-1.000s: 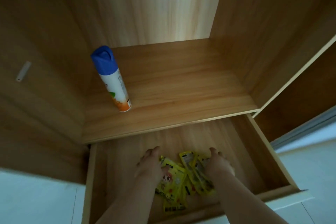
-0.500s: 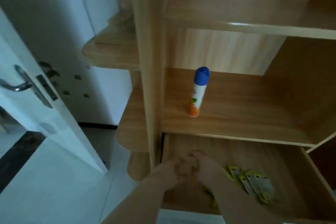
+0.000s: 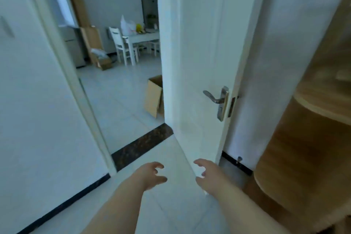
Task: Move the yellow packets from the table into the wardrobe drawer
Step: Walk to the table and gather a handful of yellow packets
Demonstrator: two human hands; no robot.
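My left hand (image 3: 151,175) and my right hand (image 3: 208,175) hang in front of me over the white floor, both empty with fingers spread. Through the doorway, far off, stands a white table (image 3: 144,37) with a white bag and something yellow (image 3: 139,28) on it; too small to tell what the yellow thing is. The wooden wardrobe (image 3: 311,138) shows only as its rounded side shelves at the right edge. The drawer and the yellow packets in it are out of view.
An open white door (image 3: 199,62) with a metal handle (image 3: 216,99) stands right of the doorway. A dark threshold strip (image 3: 140,146) crosses the floor. Beyond it are a cardboard box (image 3: 153,97), a white chair (image 3: 121,45) and more boxes (image 3: 98,57).
The view has swung left from the wardrobe drawer to the doorway. My hands have left the packets in the drawer and now hang empty and apart.
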